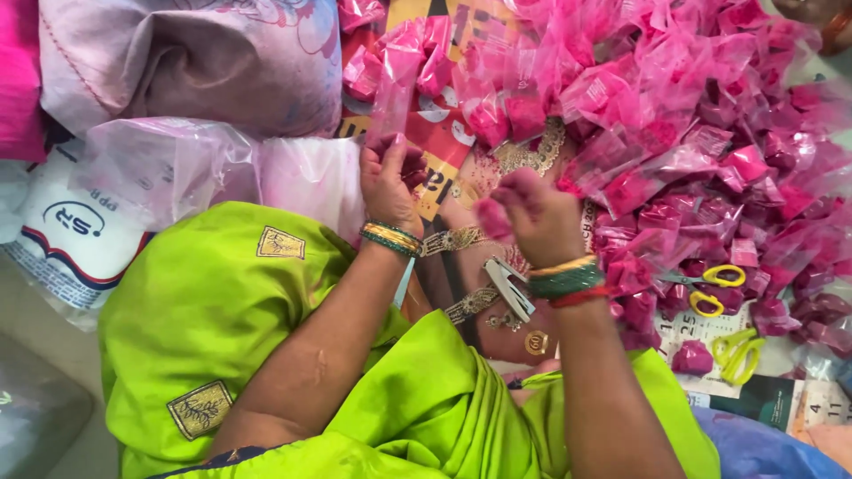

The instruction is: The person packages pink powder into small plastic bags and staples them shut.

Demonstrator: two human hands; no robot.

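Left hand (388, 182): fingers pinched a clear pink packet (395, 84) rising above them. Right hand (537, 217): fingers clenched on pink powder (491, 217).

Grey floor (35, 355) — evenly lit, printed sheets (781, 399)

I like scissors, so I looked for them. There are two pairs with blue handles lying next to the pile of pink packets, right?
Not quite. The head view shows two pairs of scissors beside the pile of pink packets, but their handles are yellow, not blue.
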